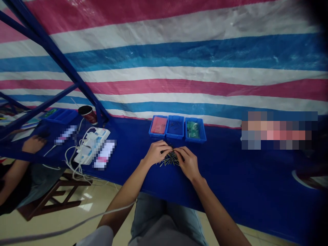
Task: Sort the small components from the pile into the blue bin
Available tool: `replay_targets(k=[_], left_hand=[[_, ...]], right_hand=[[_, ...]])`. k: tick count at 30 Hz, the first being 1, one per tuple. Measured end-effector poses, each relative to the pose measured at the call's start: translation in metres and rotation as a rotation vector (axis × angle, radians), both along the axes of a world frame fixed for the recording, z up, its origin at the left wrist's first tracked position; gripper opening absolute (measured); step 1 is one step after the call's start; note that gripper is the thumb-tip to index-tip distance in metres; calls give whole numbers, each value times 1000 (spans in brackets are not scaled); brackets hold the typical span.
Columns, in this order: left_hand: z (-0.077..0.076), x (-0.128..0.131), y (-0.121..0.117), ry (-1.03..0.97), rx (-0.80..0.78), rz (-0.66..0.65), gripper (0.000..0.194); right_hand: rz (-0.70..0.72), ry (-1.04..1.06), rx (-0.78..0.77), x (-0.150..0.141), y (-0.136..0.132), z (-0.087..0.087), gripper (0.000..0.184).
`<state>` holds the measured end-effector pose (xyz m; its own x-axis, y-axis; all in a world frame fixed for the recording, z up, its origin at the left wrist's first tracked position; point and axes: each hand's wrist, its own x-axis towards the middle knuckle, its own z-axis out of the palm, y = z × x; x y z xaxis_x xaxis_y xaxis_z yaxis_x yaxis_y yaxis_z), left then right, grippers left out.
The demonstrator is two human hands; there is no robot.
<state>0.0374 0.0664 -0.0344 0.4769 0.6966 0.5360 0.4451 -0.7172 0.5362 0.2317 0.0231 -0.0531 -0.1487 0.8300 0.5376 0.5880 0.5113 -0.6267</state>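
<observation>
Your curled left hand [156, 153] and right hand [188, 163] meet over a heap of thin metal pins [168, 160] on the blue desk [230, 177]; any grip is hidden.

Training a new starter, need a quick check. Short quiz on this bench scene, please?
1. What does the rightmost blue bin hold? A) a pink sheet B) green circuit boards C) nothing
2. True or false: the person's left hand and right hand are both over the pile of small metal pins.
3. Fill in: the white power strip lies to the ___ of the person's hands.

Key: 1 B; 2 true; 3 left.
</observation>
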Motion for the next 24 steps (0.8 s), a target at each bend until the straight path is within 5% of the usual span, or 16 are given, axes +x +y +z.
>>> replay_targets(k=[24], left_hand=[[-4, 9, -7, -29, 72, -61, 19]], right_hand=[[52, -47, -60, 0, -6, 4, 18]])
